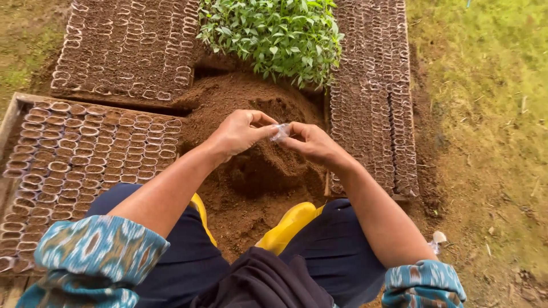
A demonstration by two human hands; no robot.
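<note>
- Head view, nearest: dark trousers, patterned blue sleeves and yellow boots (288,225) sit at the bottom edge.
- Left hand (240,132) and right hand (311,144) meet above the soil mound (251,165); fingertips of both pinch a small clear plastic bag (280,132) between them, the other fingers curled.
- Left of the mound, a tray of soil-filled small pots (85,154) lies on the ground.
- Right of it, rows of flattened empty pots (377,97).
- Farthest, a clump of green seedlings (274,34) and another bed of pots (125,48).

Soil heap (251,114) between pot trays (85,148), seedlings (271,34) behind.
</note>
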